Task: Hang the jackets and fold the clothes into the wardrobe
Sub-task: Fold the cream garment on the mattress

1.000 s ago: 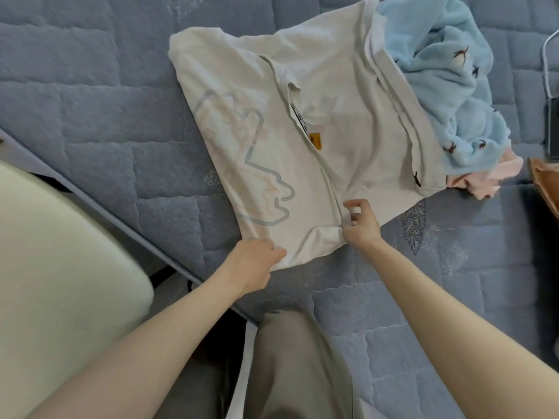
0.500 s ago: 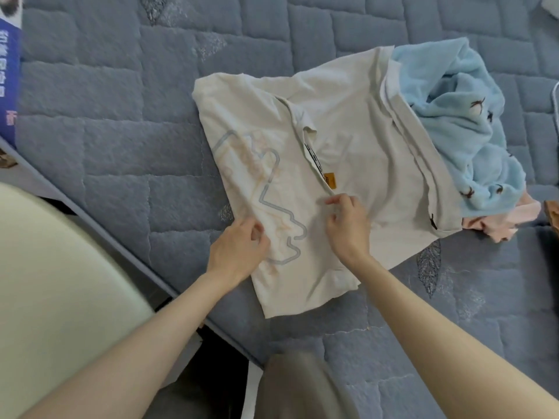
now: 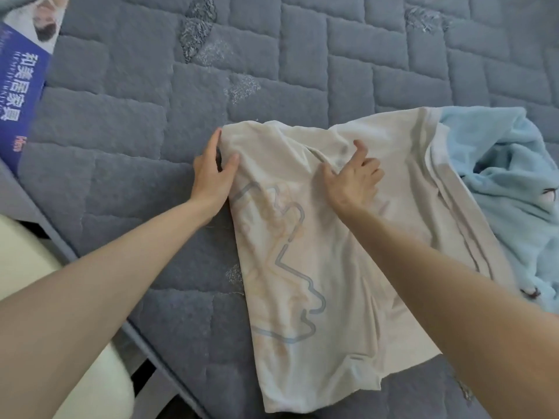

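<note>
Quilted grey-blue bed (image 3: 127, 140) fills the view, and a cream T-shirt (image 3: 332, 252) lies flat on it, its long axis running from the near hem up to the far shoulder edge, the printed outline facing up. At the far left corner, the left hand (image 3: 211, 173) pinches the cloth between thumb and fingers. Near the neckline, the right hand (image 3: 352, 176) has its fingers curled into a gathered fold. A light blue fleece garment (image 3: 508, 189) is heaped against the shirt's right edge, partly under it. A blue printed box (image 3: 18, 86) sits at far left.
</note>
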Available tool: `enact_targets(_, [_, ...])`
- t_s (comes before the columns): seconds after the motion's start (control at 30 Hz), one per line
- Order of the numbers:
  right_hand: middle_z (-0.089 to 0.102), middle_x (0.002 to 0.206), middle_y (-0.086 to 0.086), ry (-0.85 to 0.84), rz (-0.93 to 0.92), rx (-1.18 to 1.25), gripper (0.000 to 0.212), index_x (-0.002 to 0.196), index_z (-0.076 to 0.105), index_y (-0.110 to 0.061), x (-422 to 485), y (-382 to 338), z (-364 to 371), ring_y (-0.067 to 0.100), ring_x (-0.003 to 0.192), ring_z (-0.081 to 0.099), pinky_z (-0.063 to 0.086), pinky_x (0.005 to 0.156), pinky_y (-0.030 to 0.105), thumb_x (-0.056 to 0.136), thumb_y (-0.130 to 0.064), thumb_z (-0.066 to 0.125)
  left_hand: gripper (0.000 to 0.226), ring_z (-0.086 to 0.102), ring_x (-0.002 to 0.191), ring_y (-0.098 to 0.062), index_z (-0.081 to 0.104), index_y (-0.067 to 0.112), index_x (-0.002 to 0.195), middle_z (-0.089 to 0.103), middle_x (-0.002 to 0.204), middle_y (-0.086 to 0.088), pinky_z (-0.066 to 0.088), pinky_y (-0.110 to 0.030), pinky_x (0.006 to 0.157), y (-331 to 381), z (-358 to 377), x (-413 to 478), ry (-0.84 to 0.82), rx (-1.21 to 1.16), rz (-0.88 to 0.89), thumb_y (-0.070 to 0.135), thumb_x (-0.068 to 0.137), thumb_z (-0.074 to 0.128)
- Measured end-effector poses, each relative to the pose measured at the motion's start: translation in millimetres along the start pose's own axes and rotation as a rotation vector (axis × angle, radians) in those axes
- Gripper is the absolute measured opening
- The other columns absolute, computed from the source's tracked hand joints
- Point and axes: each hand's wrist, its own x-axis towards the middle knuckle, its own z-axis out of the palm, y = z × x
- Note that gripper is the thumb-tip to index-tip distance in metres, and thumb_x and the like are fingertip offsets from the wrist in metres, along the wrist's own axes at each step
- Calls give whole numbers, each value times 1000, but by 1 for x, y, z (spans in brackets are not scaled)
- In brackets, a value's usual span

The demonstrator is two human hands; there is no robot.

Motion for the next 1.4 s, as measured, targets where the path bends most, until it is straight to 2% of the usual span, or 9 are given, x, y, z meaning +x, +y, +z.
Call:
enact_targets(0.17, [43,124,3,-139,-143,-102,24,111,54,-21,21,1,4,28,117,37,26,92,41,93,-35,46,28,47,92,-7,49,20,120,53,99,11,39,-7,71,8,10,23,67,-203,-113,27,94,57])
enact_targets(0.33, [53,75,-16,-28,-34,302,11,84,43,-27,32,8,-10,18,81,52,34,84,36,93,-33,41,23,42,68,-3,40,24,82,45,75,13,37,-17,60,9,15,34,202,-123,-84,22,91,61])
enact_targets(0.47, [58,83,-12,-129,56,211,14,88,51,-26,42,13,-9,23,94,59,44,92,39,93,-36,44,26,45,78,-12,37,20,100,46,86,7,39,-25,70,8,26,39,315,-175,-158,21,90,61])
enact_targets(0.6, [54,115,0,-36,-14,-21,18,106,53,-23,45,2,7,26,115,44,30,89,37,90,-20,46,35,53,86,-13,48,13,101,56,100,1,42,-23,70,3,24,42,288,-224,-358,42,87,63])
enact_targets(0.7, [50,105,3,120,-280,-117,16,98,49,-19,33,0,8,27,103,42,26,79,35,86,-8,47,44,61,92,-14,64,10,105,66,101,0,47,-24,74,1,15,41,106,-292,-442,45,80,71])
enact_targets(0.77, [50,89,-4,-8,-347,125,14,86,44,-20,14,2,5,20,87,47,35,74,34,84,-6,49,34,64,96,-15,66,13,100,69,103,-1,51,-27,83,1,10,37,15,-350,-437,39,79,74])
enact_targets(0.97, [47,73,-8,-437,-385,120,29,73,32,-27,-103,8,17,18,71,47,38,68,36,85,-35,58,26,65,95,-10,68,18,93,71,103,1,54,-19,73,-11,-1,18,-141,-381,-459,37,78,76])
enact_targets(1.17, [47,104,-1,-312,-372,-281,52,97,42,-19,-201,28,50,24,98,44,39,80,39,73,-61,60,43,65,92,-10,60,14,112,68,103,2,55,-21,63,-15,-2,-2,-346,-268,-439,36,79,76])
enact_targets(1.4, [48,101,7,-183,-284,-354,25,99,48,-11,-250,39,54,30,92,46,37,75,40,74,-14,52,26,62,98,-19,56,16,114,63,109,0,58,-32,59,-22,-13,-17,-279,-277,-339,28,92,63])
